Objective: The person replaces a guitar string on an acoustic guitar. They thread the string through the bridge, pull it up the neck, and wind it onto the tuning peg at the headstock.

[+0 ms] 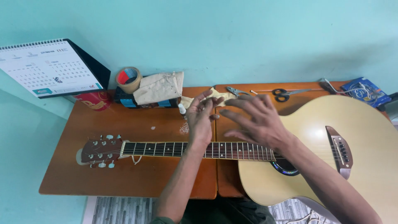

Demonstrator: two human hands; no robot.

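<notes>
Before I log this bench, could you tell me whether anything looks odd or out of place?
Yes: the acoustic guitar lying across the wooden table shows no strings along its fretboard. A small pale smear marks the tabletop near the left hand.

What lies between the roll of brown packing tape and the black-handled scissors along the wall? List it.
In the head view, between the tape roll and scissors: a crumpled beige cloth, then metal pliers.

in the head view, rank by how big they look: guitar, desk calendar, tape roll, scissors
1. guitar, by far the largest
2. desk calendar
3. scissors and tape roll: the scissors look longer and the roll bulkier, so these two are too close to rank
</notes>
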